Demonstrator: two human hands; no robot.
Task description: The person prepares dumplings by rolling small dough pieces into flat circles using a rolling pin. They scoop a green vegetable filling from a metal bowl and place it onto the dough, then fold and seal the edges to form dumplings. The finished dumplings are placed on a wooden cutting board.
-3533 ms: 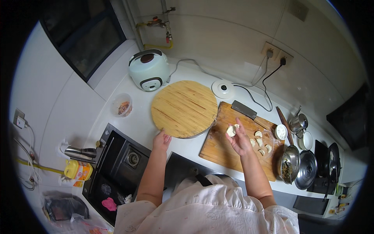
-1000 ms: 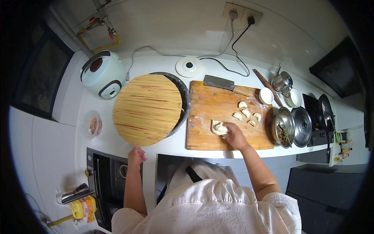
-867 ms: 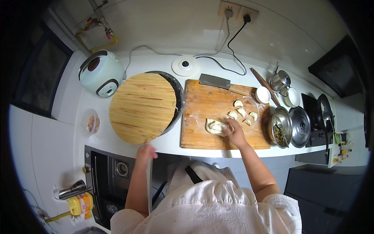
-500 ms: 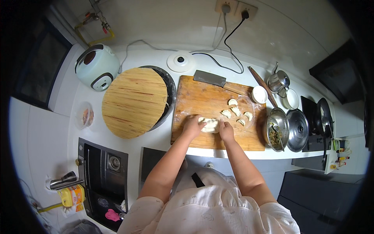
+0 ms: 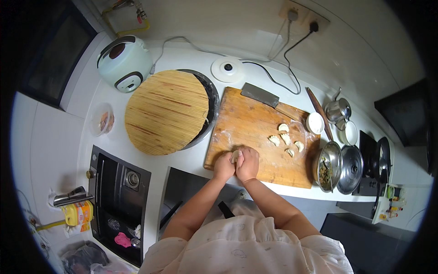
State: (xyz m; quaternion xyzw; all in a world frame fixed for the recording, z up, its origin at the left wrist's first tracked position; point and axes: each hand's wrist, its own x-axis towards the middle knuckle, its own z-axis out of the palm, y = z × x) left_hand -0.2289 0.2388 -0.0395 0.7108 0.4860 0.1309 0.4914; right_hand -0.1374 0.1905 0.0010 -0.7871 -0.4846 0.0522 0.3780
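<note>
At the near left part of the wooden cutting board, both my hands are closed together on a lump of pale dough. My left hand wraps it from the left, and my right hand presses in from the right. Most of the dough is hidden between the palms and fingers. To the right of my hands, several small crescent dumplings lie on the floured wood. A cleaver rests along the board's far edge.
Left of the board, a round bamboo mat covers a dark pan. A white bowl, a rolling pin and a steel bowl of filling stand at the right. A rice cooker is far left, the sink near left.
The dough was stretched flat between my two hands; now it is folded into a compact lump and my hands have come together around it. The view has shifted and tilted slightly.
</note>
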